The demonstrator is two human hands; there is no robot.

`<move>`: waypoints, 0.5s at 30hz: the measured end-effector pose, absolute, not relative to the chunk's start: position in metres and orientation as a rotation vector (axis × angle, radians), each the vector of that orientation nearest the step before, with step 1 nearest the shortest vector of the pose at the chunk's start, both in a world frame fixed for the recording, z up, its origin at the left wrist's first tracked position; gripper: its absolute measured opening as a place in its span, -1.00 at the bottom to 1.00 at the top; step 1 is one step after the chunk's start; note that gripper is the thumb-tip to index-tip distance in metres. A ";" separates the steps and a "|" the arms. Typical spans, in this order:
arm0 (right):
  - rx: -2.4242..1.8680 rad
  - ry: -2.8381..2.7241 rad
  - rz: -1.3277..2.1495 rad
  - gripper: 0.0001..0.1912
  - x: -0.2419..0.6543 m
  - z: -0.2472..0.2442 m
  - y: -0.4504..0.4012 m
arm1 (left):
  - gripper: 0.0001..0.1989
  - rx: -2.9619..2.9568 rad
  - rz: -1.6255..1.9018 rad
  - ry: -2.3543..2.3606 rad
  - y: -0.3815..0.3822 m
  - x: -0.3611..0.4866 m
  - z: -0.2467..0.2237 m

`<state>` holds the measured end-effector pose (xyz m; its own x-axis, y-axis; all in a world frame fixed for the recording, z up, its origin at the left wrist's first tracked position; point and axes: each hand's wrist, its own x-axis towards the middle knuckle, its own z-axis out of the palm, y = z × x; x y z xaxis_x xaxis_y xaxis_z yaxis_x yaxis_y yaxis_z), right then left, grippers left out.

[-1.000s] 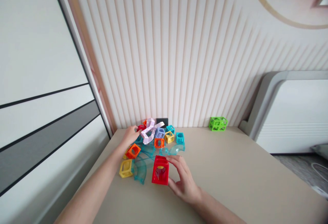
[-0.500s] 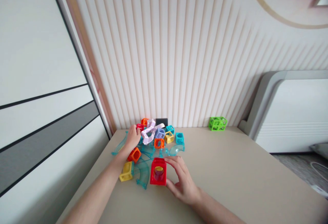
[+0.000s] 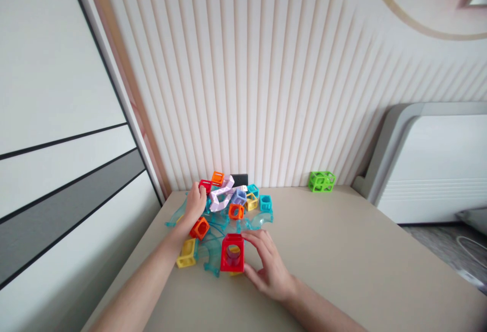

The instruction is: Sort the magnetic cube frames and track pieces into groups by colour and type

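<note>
A red cube block (image 3: 232, 253) with a round hole is held between the thumb and fingers of my right hand (image 3: 268, 266), near the front of the pile. My left hand (image 3: 197, 201) reaches to the back left and grips another red block (image 3: 205, 186). Beside that block lie an orange block (image 3: 217, 178) and a lilac faceted piece (image 3: 222, 197). Under my left forearm's right side sits an orange cube (image 3: 200, 228), with a yellow block (image 3: 186, 253) closer to me. Clear teal track pieces (image 3: 213, 251) lie around them.
The pile on the beige table (image 3: 319, 261) also has a blue-violet block (image 3: 239, 197), another orange block (image 3: 236, 212) and a teal block (image 3: 266, 203). A black box (image 3: 239, 180) and green blocks (image 3: 321, 181) stand by the ribbed wall.
My left hand has lifted the red block slightly, and the lilac piece and back orange block have shifted. The red cube in my right hand has moved slightly left.
</note>
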<state>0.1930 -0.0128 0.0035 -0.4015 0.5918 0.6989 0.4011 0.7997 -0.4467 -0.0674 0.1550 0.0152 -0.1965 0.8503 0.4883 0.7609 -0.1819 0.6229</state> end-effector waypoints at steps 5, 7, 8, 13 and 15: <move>-0.742 -2.055 0.253 -0.43 0.193 0.002 -0.013 | -0.78 1.940 1.392 1.884 0.155 -0.065 0.020; -0.746 -2.057 0.250 -0.44 0.193 0.003 -0.013 | -0.75 1.957 1.416 1.858 0.156 -0.066 0.021; -0.750 -2.060 0.248 -0.44 0.193 0.004 -0.013 | -0.75 1.965 1.419 1.847 0.156 -0.067 0.022; -0.754 -2.064 0.237 -0.45 0.193 0.008 -0.014 | -0.82 2.011 1.371 1.802 0.154 -0.072 0.019; -0.749 -2.062 0.244 -0.46 0.193 0.008 -0.014 | -0.85 2.048 1.338 1.773 0.153 -0.073 0.018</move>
